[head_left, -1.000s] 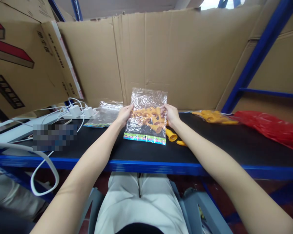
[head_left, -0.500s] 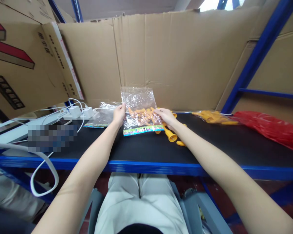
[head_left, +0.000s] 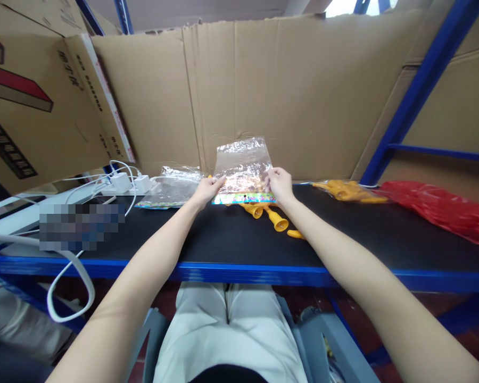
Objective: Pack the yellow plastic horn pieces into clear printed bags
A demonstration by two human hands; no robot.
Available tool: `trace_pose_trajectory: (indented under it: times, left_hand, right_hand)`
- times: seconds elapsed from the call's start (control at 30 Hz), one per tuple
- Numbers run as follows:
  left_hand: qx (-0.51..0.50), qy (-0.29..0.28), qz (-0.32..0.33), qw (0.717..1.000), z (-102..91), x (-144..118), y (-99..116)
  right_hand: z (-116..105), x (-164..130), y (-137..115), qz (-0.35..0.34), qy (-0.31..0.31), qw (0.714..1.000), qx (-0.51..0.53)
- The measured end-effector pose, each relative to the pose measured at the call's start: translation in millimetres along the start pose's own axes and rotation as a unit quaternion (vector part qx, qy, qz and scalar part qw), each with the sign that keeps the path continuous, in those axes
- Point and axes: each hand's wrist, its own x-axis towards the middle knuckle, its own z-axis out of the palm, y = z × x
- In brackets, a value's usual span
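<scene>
A clear plastic bag [head_left: 245,159] with a colourful printed strip along its lower edge is stretched between my two hands. My left hand [head_left: 208,190] pinches its left side, and my right hand [head_left: 280,184] grips its right side. Under and in front of the bag lie several yellow-orange plastic pieces with cup-shaped ends [head_left: 277,219], partly covered by it. Orange shapes show through the film; whether they are inside or behind it I cannot tell. Left of my left hand, more clear bags [head_left: 170,187] lie flat on the black tabletop [head_left: 223,242].
On the right are a bagged group of yellow pieces [head_left: 343,190] and a red plastic bag [head_left: 439,210]. White chargers [head_left: 122,182] and cables crowd the left side. Cardboard [head_left: 303,101] walls the back, and a blue edge [head_left: 247,273] runs along the front.
Both hands have shifted right with the bag, which now sits higher and tilts differently. More of the yellow pieces show below its printed strip.
</scene>
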Motion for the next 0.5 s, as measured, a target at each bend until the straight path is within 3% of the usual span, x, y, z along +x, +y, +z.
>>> trace_pose_trajectory:
  times: [0.2,0.43,0.5]
  left_hand:
    - [-0.033,0.037,0.029,0.998,0.2,1.0,4.3]
    - [-0.047,0.1,0.01,0.994,-4.8,8.2,-4.9]
    - [-0.018,0.146,0.046,0.988,-7.7,9.9,-5.7]
  right_hand:
    - [-2.3,2.9,0.9,-0.105,0.035,0.992,-0.054]
    - [-3.3,0.2,-4.1,-0.063,0.02,0.997,-0.028]
    - [-3.6,1.2,-2.6,-0.055,0.019,0.998,-0.011]
